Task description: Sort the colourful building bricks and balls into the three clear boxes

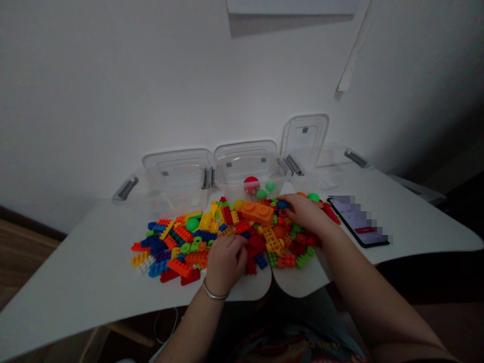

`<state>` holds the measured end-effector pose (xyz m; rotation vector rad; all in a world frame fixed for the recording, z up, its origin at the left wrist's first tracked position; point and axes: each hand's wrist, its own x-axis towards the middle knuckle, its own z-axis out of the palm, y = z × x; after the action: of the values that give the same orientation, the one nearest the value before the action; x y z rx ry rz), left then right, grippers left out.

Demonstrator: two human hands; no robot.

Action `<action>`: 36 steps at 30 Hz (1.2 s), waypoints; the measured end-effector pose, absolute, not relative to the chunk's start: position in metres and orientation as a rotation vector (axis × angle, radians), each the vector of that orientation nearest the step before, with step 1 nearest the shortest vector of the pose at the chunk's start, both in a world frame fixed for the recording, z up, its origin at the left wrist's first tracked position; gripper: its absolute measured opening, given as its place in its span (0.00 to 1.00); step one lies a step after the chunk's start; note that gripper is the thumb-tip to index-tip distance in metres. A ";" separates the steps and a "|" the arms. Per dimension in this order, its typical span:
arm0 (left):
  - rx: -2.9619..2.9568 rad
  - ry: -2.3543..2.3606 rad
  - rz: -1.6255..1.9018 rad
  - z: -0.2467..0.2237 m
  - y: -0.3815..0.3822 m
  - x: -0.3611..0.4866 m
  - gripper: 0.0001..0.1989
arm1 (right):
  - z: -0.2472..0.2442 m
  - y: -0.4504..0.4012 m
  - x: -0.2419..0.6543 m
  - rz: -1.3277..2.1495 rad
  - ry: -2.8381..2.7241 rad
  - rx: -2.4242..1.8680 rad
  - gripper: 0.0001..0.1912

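Just right of the orange brick (257, 213), as the head view shows it, my right hand (302, 212) reaches over the pile (183, 233), its fingers bent down at a blue ball (283, 204). The ball is round, so I can give it no long axis or heading; the brick beside it lies lengthwise from left to right, its right end slanting a little towards me. My fingers cover part of the ball, and I cannot tell whether they pinch it or merely touch it.

Nearer me than the brick and to its left, my left hand (226, 259) lies over the pile with its fingers curled, beside a red block (255, 247). Its fingertips are hard to make out, so I cannot tell whether they grip anything; the block's long axis is unclear too.

Beyond the brick, a clear box (232, 190) shows a red ball (251, 185) through its wall. Well right of the brick lies a phone (357, 220), its screen partly blurred. The bottom edge cuts off both my forearms.
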<state>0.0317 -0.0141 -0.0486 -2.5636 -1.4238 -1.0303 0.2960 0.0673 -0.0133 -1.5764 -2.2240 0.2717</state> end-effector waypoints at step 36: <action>-2.563 -1.464 -1.069 -0.047 -0.016 0.032 0.10 | 0.033 0.168 0.252 -0.005 -1.831 -1.507 0.18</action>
<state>0.0315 -0.0163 -0.0471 -2.5626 -1.4644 -1.0685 0.2525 0.1684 0.0335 -1.5067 -1.8308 -0.0050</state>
